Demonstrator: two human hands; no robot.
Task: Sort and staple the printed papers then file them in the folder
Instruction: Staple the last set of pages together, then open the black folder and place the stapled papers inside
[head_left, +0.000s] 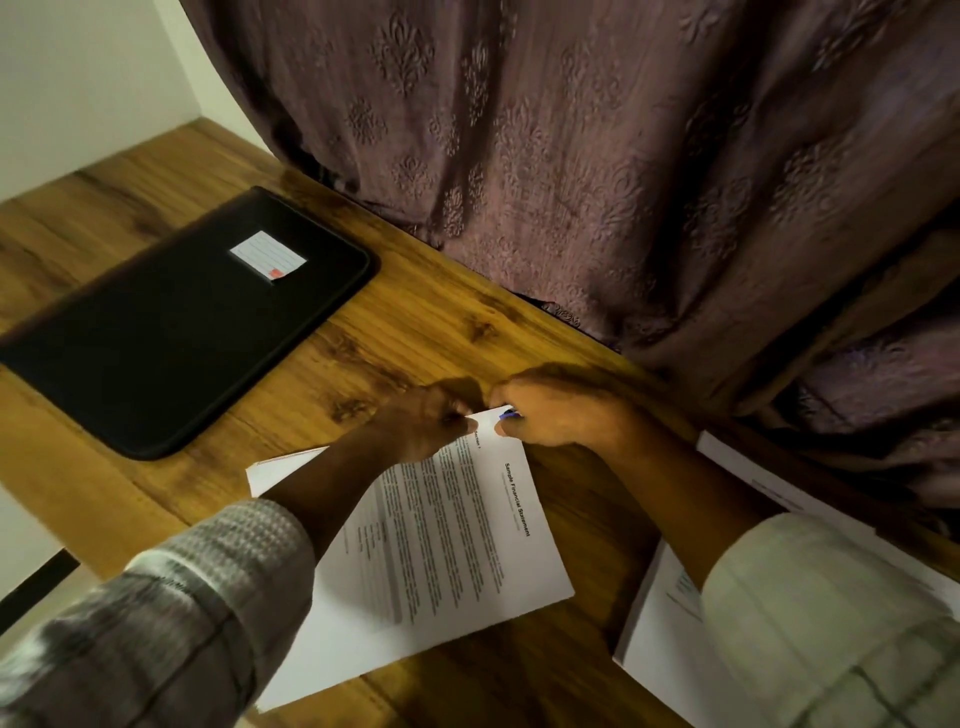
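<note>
Left grip (421, 423) pinches the light, floppy-looking white printed sheets (447, 545) at their corner; right grip (556, 415) grasps a small blue stapler (509, 414)

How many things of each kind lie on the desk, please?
Folder: 1
Paper piles: 3 (middle pile, near right pile, far right pile; the right two may join under the sleeve)
Blue tool: 1, in the right hand
Total: 5

Folder (176, 322) lies left of papers (441, 545) on table (415, 322).
</note>
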